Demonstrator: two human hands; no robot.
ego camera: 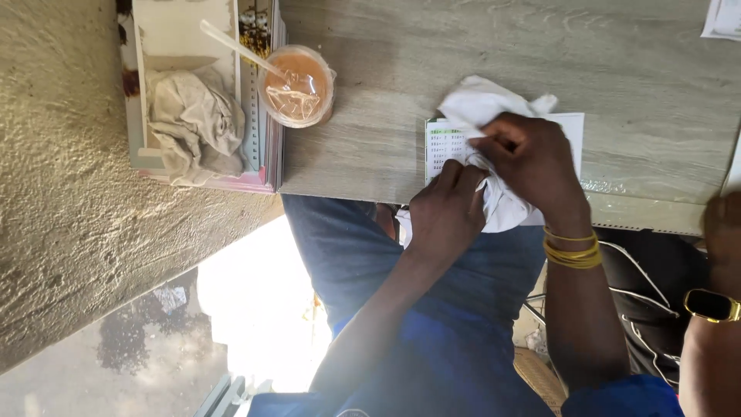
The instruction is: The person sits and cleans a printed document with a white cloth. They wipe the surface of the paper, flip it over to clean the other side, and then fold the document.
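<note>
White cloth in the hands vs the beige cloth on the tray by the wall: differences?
The white cloth is bright white, gripped by the left hand and right hand over a printed sheet. The beige cloth is dull grey-beige, untouched, lying on a tray beside the drink cup. Both are crumpled.

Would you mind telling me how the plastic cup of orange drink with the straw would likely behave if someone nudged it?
The plastic cup looks thin-walled, so it would probably flex if squeezed. It seems nearly full of liquid and ice, so likely heavy for its size. With the straw leaning out and the table edge close by, a push might tip or spill it.
</note>
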